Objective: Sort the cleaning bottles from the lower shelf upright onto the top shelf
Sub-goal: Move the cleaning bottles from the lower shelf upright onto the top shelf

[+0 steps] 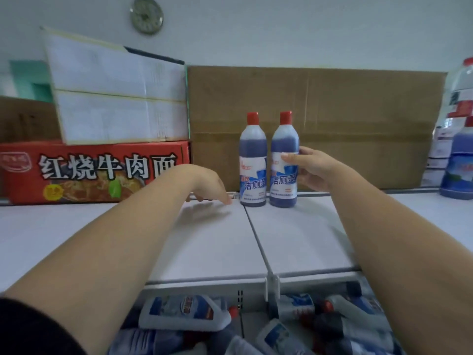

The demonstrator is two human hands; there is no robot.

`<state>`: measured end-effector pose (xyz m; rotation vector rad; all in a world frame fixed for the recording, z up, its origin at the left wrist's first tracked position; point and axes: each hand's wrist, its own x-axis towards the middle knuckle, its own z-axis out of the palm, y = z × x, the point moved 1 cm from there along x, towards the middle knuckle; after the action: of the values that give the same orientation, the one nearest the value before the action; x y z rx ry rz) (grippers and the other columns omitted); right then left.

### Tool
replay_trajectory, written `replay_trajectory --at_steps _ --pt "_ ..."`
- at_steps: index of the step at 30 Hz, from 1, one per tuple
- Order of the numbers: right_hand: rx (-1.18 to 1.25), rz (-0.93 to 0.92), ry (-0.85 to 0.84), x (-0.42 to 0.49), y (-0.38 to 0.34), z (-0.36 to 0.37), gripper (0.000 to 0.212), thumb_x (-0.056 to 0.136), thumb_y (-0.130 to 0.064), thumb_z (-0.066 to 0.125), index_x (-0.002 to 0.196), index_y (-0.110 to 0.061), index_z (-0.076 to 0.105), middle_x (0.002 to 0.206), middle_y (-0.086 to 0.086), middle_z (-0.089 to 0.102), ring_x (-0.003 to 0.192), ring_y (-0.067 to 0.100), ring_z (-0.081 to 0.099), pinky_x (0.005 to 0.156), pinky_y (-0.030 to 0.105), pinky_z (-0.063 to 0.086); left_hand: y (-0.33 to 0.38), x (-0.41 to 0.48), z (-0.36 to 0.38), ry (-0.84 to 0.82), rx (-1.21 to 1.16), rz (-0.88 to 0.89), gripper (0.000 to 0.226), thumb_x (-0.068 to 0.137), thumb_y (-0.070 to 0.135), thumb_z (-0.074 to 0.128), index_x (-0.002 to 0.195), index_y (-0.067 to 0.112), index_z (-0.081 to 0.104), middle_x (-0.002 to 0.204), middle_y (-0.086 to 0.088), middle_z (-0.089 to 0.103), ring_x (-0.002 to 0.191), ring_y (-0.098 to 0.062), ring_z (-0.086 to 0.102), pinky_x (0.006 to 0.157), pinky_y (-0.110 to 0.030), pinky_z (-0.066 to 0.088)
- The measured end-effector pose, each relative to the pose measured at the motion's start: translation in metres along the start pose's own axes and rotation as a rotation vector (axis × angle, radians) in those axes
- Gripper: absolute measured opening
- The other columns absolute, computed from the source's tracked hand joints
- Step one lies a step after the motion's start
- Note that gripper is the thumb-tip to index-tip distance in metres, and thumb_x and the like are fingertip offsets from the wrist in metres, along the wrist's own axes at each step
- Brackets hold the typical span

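Two blue cleaning bottles with red caps stand upright side by side at the back of the white top shelf point(217, 242). My right hand point(311, 167) grips the right bottle point(284, 149) around its middle, thumb across the label. The left bottle point(253, 160) stands free beside it. Just left of that bottle, my left hand point(210, 184) hangs over the shelf with fingers relaxed and pointing down, holding nothing. Below the shelf's front edge, several bottles point(184, 312) lie on their sides on the lower shelf.
A red noodle carton point(94, 170) with a white box point(117, 96) stacked on it stands at the back left. A brown cardboard sheet point(358, 119) lines the back. Larger bottles point(458, 155) stand at the far right. A metal divider point(258, 242) runs down the shelf's middle.
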<state>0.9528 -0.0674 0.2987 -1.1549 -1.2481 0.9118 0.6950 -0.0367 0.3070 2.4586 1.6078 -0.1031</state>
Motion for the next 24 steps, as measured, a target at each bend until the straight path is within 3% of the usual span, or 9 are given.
replay_trajectory --at_steps 12,16,20,24 --pt "0.108 -0.031 -0.041 0.001 0.009 0.004 0.033 0.098 -0.011 0.061 0.131 -0.01 0.059 0.12 0.012 0.071 0.108 0.027 0.068 0.083 0.04 0.056 0.004 0.005 0.007 -0.017 -0.033 -0.047 0.047 0.096 0.049 0.059 0.138 0.028 0.058 0.127 0.0 0.06 0.115 -0.022 0.06 0.103 -0.044 0.05" --pt "0.023 0.035 -0.048 -0.007 0.009 0.008 0.017 0.099 -0.018 0.061 0.115 -0.013 0.063 0.109 0.009 0.073 0.098 0.025 0.07 0.085 0.045 0.056 0.006 0.0 0.009 -0.017 -0.023 -0.057 0.049 0.096 0.05 0.058 0.139 0.027 0.057 0.129 0.0 0.059 0.117 -0.022 0.059 0.103 -0.044 0.05" --pt "-0.327 0.154 -0.002 -0.013 0.007 0.009 0.028 0.093 -0.029 0.07 0.115 -0.012 0.063 0.114 0.006 0.073 0.104 0.026 0.07 0.1 0.048 0.052 0.011 -0.011 0.013 0.005 -0.014 -0.072 0.049 0.097 0.05 0.057 0.139 0.025 0.056 0.129 0.0 0.059 0.115 -0.022 0.06 0.102 -0.043 0.05" --pt "-0.879 0.218 -0.021 -0.033 0.006 0.014 0.028 0.096 -0.031 0.06 0.12 -0.016 0.056 0.11 0.006 0.062 0.09 0.025 0.06 0.082 0.036 0.05 0.02 -0.027 0.022 0.034 -0.004 -0.077 0.047 0.097 0.05 0.057 0.136 0.023 0.059 0.126 0.001 0.061 0.114 -0.023 0.06 0.101 -0.045 0.051"
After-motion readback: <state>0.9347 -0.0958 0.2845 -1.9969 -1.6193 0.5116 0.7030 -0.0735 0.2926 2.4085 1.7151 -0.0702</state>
